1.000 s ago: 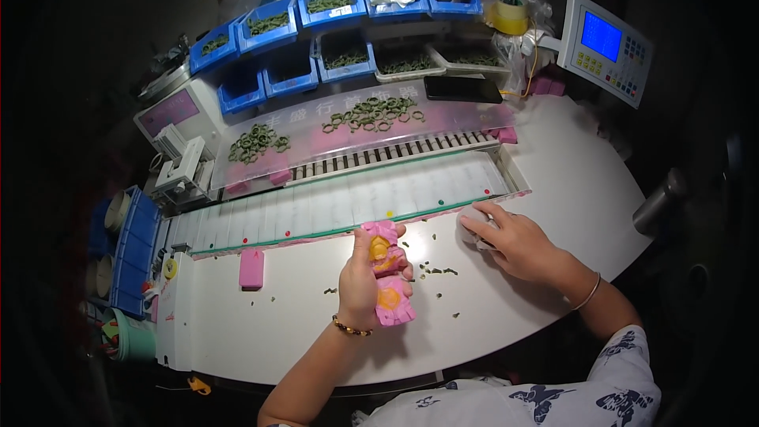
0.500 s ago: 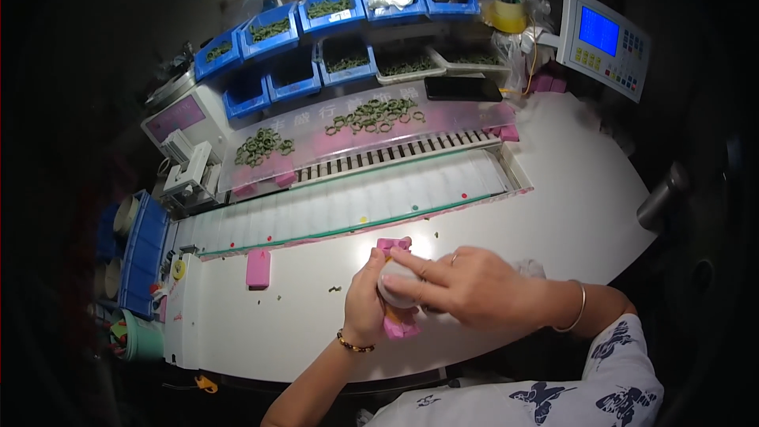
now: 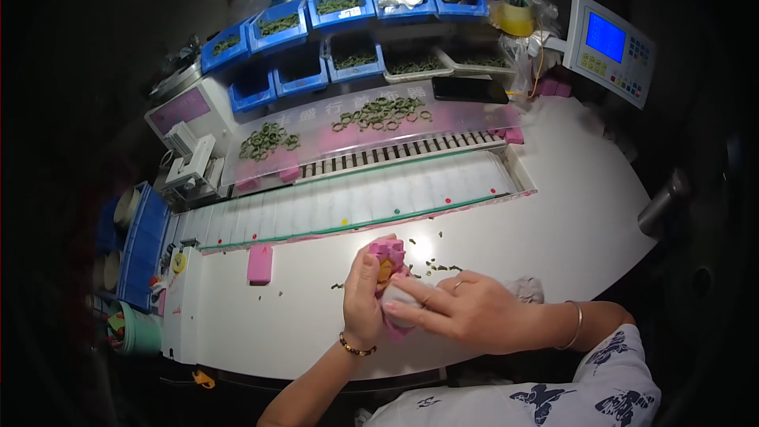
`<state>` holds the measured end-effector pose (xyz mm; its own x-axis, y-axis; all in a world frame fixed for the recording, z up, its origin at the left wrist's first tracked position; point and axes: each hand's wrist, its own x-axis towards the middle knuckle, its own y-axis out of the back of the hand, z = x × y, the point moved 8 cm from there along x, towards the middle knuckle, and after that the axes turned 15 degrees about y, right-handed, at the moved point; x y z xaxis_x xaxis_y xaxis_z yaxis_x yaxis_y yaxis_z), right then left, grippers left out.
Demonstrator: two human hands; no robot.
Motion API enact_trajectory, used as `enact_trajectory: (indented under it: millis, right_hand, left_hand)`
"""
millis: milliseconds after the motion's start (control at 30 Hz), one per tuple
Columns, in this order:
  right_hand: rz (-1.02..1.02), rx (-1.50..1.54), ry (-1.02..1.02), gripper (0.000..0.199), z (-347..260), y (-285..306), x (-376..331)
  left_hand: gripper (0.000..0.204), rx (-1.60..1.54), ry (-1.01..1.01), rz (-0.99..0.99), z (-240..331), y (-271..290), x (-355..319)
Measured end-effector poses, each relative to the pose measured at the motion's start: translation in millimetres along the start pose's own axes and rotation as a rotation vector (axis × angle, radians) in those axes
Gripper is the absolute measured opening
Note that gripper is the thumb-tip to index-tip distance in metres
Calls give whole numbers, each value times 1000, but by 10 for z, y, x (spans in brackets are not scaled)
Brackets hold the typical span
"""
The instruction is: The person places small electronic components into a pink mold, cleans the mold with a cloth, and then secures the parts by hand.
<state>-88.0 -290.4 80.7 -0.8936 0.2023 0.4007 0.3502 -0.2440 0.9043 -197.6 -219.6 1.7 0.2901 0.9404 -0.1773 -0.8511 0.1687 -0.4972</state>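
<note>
My left hand (image 3: 365, 298) is closed around a pink rubber mould (image 3: 388, 251) that lies opened, showing an orange-yellow patch inside. A rounded whitish cloth pouch (image 3: 402, 300) is gripped in the fingers of my right hand (image 3: 466, 306) and pressed against the lower part of the mould. My right hand covers much of the pouch, and the mould's lower end is partly hidden. Small green bits (image 3: 435, 268) are scattered on the white tabletop just beyond my right hand.
A closed pink block (image 3: 259, 265) lies to the left. Behind runs a white conveyor strip (image 3: 371, 202) with coloured dots. Green rings (image 3: 383, 114) lie on a clear shelf, below blue bins (image 3: 342, 6). A control panel (image 3: 610, 46) stands far right; a crumpled whitish cloth (image 3: 528, 290) lies beside my right wrist.
The pouch has moved down the mould, uncovering more of its orange-yellow inside. More green bits now lie on the table beyond my hands. The conveyor's dots have shifted left.
</note>
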Motion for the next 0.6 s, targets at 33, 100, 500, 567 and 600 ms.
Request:
enact_trajectory:
  millis: [33, 100, 500, 567, 600]
  right_hand:
    - [-34, 1, -42, 58, 32, 56, -33]
    - [-83, -47, -111, 56, 166, 40, -186]
    - [-186, -234, -415, 51, 875, -82, -663]
    - [119, 77, -326, 46, 788, 35, -346]
    - [121, 74, -332, 46, 773, 12, -256]
  left_hand:
    - [48, 70, -91, 71, 82, 46, 5]
    - [45, 92, -201, 112, 175, 164, 61]
    - [52, 30, 74, 39, 55, 128, 148]
    - [51, 60, 10, 33, 70, 31, 142]
    - [49, 79, -48, 64, 78, -16, 132]
